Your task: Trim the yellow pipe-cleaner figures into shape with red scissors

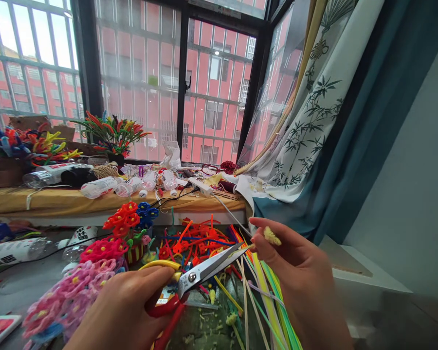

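My left hand (131, 301) is closed round the red and yellow handles of a pair of scissors (204, 268). Their blades point right and stand slightly apart, with the tips at the fingers of my right hand (295, 272). Between thumb and fingers, that hand pinches a small pale yellow fuzzy piece, apparently pipe cleaner (272, 236). A thin pale end of it reaches toward the blade tips. Under the scissors, orange-red pipe cleaner pieces (200, 238) lie in a heap. Long green, yellow and white pipe cleaners (268, 291) run below my right hand.
Pink fuzzy flowers (73, 291) and red ones (122, 218) stand at left beside blue flowers (146, 214). Plastic bottles (102, 186) and a power strip (200, 186) lie on the window ledge (58, 201). A curtain (314, 131) hangs at right; a phone-like object (0, 330) is at lower left.
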A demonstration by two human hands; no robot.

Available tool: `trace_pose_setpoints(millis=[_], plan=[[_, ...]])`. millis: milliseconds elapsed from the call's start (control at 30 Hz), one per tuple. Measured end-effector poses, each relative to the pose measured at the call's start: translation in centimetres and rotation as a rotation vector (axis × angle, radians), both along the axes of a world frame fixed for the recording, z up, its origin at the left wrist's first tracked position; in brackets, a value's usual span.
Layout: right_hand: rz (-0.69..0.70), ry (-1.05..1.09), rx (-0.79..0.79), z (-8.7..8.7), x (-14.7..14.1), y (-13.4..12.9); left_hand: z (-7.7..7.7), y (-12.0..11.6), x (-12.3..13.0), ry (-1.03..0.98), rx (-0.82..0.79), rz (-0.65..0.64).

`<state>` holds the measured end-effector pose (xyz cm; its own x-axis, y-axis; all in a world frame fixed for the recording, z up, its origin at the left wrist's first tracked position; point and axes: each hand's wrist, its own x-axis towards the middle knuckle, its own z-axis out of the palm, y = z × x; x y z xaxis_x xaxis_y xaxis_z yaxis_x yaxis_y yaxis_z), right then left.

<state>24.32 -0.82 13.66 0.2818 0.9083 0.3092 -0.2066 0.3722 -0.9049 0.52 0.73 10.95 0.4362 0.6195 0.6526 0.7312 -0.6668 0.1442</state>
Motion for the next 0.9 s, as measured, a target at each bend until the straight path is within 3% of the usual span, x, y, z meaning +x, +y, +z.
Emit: trace_pose_setpoints(millis=[233,567,900], plan=[[-0.037,0.027,0.005,-0.3,0.2,0.3,0.4,0.0,0.0,0.044,-0.038,0.005],[-0.046,0.071,-0.04,-0.2,0.4,0.5,1.0,-0.3,-0.5,0.137,-0.211,0.114],[0.035,0.137,-0.028,0.1,0.5,0.4,1.3,0.1,-1.2,0.25,-0.152,0.405]])
